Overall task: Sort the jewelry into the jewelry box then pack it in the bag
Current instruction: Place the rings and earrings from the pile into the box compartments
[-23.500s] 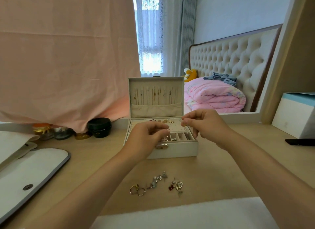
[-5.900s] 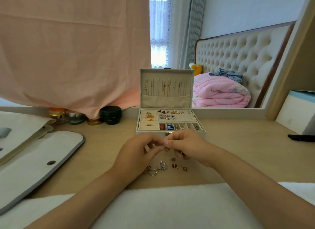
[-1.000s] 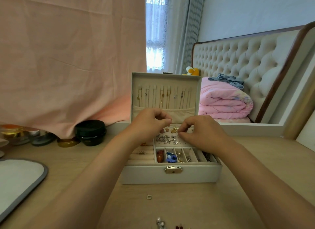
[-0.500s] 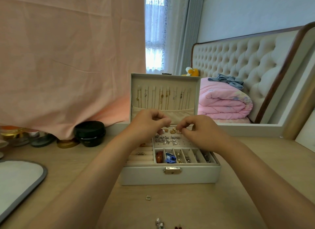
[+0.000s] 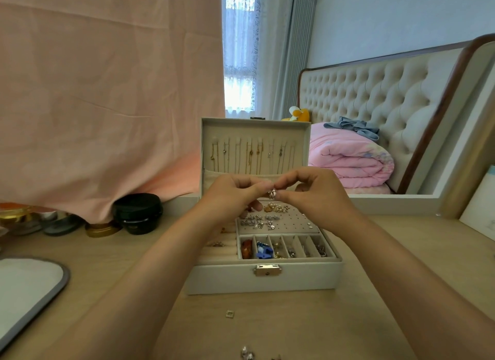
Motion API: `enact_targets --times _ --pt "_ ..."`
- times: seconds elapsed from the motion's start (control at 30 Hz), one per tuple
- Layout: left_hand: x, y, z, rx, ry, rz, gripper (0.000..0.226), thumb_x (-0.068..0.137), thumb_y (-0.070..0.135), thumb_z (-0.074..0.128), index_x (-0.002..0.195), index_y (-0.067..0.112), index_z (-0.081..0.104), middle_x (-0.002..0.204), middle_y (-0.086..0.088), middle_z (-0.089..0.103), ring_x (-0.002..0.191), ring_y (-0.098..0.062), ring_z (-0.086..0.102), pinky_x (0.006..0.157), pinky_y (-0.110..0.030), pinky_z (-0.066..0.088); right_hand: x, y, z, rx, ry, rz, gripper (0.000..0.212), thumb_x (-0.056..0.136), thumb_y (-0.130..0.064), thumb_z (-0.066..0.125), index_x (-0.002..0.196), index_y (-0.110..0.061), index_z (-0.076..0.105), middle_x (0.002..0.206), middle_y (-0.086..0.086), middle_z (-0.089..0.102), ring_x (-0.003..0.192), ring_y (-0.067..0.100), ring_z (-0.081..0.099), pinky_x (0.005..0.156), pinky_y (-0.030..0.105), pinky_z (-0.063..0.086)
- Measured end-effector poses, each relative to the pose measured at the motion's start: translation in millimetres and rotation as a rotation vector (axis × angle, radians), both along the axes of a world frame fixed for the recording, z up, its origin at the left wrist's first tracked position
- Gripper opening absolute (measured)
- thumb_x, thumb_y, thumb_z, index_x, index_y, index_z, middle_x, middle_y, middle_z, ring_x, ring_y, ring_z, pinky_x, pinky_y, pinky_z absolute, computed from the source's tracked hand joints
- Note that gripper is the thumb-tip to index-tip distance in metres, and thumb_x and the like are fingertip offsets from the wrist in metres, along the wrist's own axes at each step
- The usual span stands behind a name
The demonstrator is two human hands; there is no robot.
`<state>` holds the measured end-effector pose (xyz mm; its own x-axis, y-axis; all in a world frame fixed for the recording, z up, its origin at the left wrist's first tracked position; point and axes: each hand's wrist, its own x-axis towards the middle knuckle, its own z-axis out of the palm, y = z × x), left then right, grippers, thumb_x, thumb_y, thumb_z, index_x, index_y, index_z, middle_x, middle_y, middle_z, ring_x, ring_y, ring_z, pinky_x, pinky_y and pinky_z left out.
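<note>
- The person is working through the sorting step: both hands are hovering above the far half of the open jewelry box (image 5: 263,279), which is sitting mid-table (image 5: 281,330).
- The left hand (image 5: 230,196) is pinching an earring (image 5: 272,194) with curled fingers, and the right hand (image 5: 313,196) is pinching the same piece from the other side. The little silver thing is hanging between the fingertips, clear of the box.
- They seem to be fiddling with its post or backing, though it is too small for me to tell which.
- Right below, the holed panel (image 5: 294,221) is carrying rows of studs on its left part, with free holes showing to the right.
- The next move, I judge, is calling for lowering the earring and pressing its post into a free hole, gently, since so tiny a piece could slip.
- More loose pieces (image 5: 247,354) are waiting at the near edge of the table, and a small square one (image 5: 229,314) is lying just in front of the box, so sorting is looking unfinished.
- The bag (image 5: 29,287) is lying at the near left, not yet being packed.
</note>
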<state>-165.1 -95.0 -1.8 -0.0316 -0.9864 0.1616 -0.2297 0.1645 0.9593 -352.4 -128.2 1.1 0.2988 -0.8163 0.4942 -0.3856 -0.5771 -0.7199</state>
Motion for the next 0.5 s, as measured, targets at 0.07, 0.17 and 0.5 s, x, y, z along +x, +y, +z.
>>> enact_targets --times 0.07,0.17,0.5 --pt "0.6 -0.8 -0.2 0.004 0.004 -0.006 0.017 0.09 0.037 0.071 0.1 0.025 0.079 0.09 -0.003 0.077 0.073 -0.009 0.065 0.064 -0.023 0.051 0.6 0.3 0.6 -0.01 -0.001 -0.003 0.019 0.077 -0.013 0.086 0.081 -0.028 0.074 0.063 -0.022 0.066 0.047 0.001 0.048 0.052 0.011 0.043" --pt "-1.1 -1.6 -2.2 -0.009 0.0 0.008 0.017 0.09 0.036 0.071 0.101 0.025 0.079 0.09 -0.005 0.077 0.071 -0.009 0.064 0.062 -0.023 0.051 2.2 1.2 1.0 -0.017 0.009 0.01 0.024 0.076 -0.012 0.086 0.083 -0.031 0.073 0.075 -0.018 0.072 0.05 0.006 0.05 0.052 0.015 0.046" --pt "-8.8 -1.2 -4.6 -0.04 -0.013 0.085 0.018 0.089 0.043 0.07 0.096 0.029 0.079 0.076 0.001 0.074 0.07 -0.009 0.063 0.063 -0.024 0.049 0.8 0.6 1.4 -0.005 0.002 -0.009 0.015 0.075 -0.023 0.087 0.086 -0.027 0.077 0.072 -0.015 0.072 0.05 0.001 0.051 0.055 0.013 0.045"
